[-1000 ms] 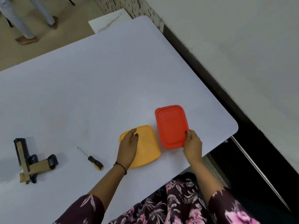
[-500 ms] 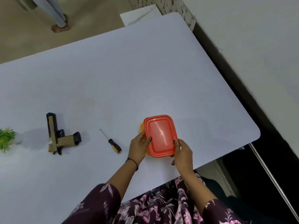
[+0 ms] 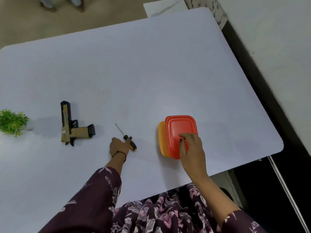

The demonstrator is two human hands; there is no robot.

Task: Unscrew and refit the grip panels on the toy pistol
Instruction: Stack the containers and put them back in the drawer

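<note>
The black-and-tan toy pistol (image 3: 70, 126) lies flat on the smooth white table (image 3: 151, 73), between a leafy plant (image 3: 11, 122) and the screwdriver (image 3: 131, 144), whose handle our left hand (image 3: 118, 146) touches, grip unclear; our right hand (image 3: 191, 148) rests bent fingers on a rounded red lid (image 3: 178, 126) over an orange box (image 3: 161, 140).
</note>
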